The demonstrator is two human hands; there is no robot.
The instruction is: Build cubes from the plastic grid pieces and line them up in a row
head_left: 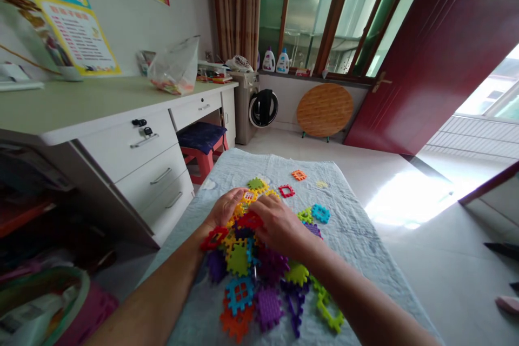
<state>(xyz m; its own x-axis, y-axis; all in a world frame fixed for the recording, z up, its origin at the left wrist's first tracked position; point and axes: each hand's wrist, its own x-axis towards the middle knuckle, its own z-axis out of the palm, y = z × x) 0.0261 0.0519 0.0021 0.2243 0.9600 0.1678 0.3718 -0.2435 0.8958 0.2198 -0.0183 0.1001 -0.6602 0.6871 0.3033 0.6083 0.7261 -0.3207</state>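
Observation:
A heap of colourful plastic interlocking building tiles lies on the cloth-covered table. My left hand (227, 207) is closed at the heap's far left, its thumb against a yellow interlocking tile (239, 213). Close beside it, my right hand (279, 221) curls palm-down over the pieces; its fingertips are partly hidden, and so is whatever they hold. A red tile (250, 220) shows under the right hand. Nearer me are a green tile (238, 259), a blue window tile (240, 294), a purple tile (268, 308) and an orange tile (237, 320).
The pale blue cloth (357, 259) covers the table. Beyond the hands lie an orange frame (299, 175), a red frame (286, 191) and a blue frame (320, 213). A white-drawered desk (150, 165) and a red stool (205, 159) stand left; a pink basket (87, 303) sits lower left.

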